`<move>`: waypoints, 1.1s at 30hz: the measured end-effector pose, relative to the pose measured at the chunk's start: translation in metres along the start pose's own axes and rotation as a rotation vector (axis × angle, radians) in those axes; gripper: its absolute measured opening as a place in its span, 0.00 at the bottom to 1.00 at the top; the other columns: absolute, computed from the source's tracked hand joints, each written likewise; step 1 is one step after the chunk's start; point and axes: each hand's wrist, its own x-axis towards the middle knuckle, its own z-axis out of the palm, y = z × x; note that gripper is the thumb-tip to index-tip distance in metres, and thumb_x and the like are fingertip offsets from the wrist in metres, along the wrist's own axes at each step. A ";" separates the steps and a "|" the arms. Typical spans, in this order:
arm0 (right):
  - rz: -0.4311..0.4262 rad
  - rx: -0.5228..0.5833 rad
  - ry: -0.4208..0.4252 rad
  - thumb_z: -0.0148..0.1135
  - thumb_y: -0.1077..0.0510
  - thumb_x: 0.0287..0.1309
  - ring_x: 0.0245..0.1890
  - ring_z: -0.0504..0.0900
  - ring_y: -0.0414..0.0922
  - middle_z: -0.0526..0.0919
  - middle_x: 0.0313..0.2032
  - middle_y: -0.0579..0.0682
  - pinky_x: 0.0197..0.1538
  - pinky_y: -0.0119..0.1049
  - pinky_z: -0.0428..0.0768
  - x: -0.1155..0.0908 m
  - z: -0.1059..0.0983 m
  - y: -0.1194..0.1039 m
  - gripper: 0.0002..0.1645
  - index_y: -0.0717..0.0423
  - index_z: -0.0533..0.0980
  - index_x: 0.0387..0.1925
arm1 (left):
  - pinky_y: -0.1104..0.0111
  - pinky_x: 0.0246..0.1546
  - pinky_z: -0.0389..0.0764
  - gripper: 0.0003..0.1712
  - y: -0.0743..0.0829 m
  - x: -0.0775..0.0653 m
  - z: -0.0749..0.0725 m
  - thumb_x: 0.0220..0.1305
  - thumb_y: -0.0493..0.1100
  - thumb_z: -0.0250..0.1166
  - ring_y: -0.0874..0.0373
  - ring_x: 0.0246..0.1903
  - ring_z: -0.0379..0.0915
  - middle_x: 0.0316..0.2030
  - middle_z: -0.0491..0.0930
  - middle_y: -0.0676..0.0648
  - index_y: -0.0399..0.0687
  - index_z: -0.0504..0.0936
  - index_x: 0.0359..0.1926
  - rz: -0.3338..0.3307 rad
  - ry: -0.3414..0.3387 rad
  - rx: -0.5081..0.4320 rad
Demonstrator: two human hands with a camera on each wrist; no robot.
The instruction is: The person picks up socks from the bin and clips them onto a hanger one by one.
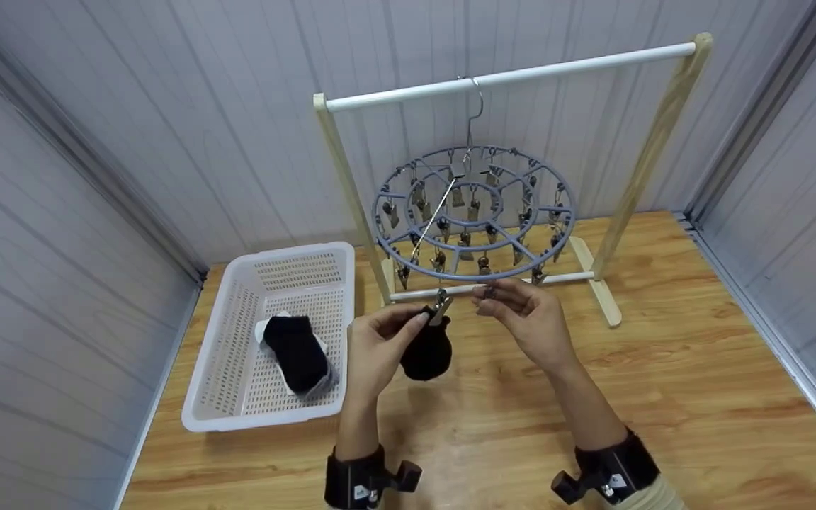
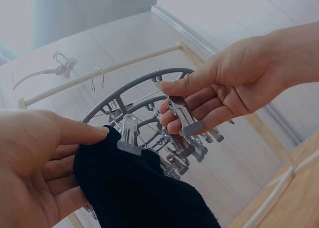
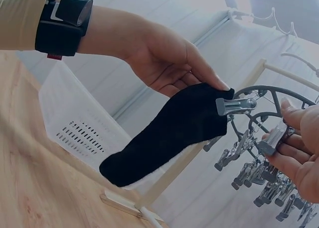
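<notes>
My left hand (image 1: 377, 348) pinches the cuff corner of a black sock (image 1: 426, 358) between thumb and fingers. A metal clip (image 2: 130, 135) bites the cuff beside that thumb, and the sock hangs down from there, its toe low in the right wrist view. With thumb and fingers, my right hand (image 1: 532, 322) holds another metal clip (image 3: 275, 137) at the near edge of the round hanger. This grey ringed hanger (image 1: 571, 212) carries many dangling clips and slants down toward me.
The hanger's hook (image 1: 479, 99) is over the white rail (image 1: 557, 69) of a wooden stand (image 1: 645, 163). At left, a white plastic basket (image 1: 213, 368) contains a black sock (image 1: 298, 358) atop white and grey cloth. Wall panels (image 1: 188, 142) enclose the wooden floor (image 1: 698, 397).
</notes>
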 end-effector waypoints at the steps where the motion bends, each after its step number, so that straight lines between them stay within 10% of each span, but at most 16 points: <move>1: -0.001 0.005 -0.006 0.65 0.68 0.59 0.46 0.85 0.60 0.82 0.46 0.72 0.49 0.48 0.82 0.000 -0.001 0.000 0.19 0.71 0.77 0.52 | 0.68 0.36 0.83 0.07 0.000 0.000 0.000 0.60 0.33 0.70 0.42 0.35 0.84 0.34 0.87 0.42 0.34 0.87 0.39 -0.001 -0.005 -0.001; 13: 0.025 -0.033 -0.027 0.67 0.66 0.58 0.48 0.84 0.59 0.82 0.47 0.69 0.51 0.46 0.82 -0.001 -0.003 0.000 0.20 0.69 0.77 0.52 | 0.68 0.34 0.83 0.08 -0.030 0.003 -0.006 0.59 0.44 0.73 0.48 0.32 0.84 0.34 0.88 0.49 0.48 0.89 0.39 -0.009 0.016 0.088; 33: 0.020 -0.079 0.038 0.70 0.67 0.54 0.45 0.85 0.57 0.84 0.45 0.67 0.48 0.44 0.83 -0.005 0.000 -0.009 0.19 0.69 0.79 0.49 | 0.70 0.33 0.82 0.09 -0.013 0.000 -0.010 0.59 0.35 0.71 0.47 0.35 0.84 0.37 0.87 0.41 0.36 0.87 0.42 -0.065 0.021 0.095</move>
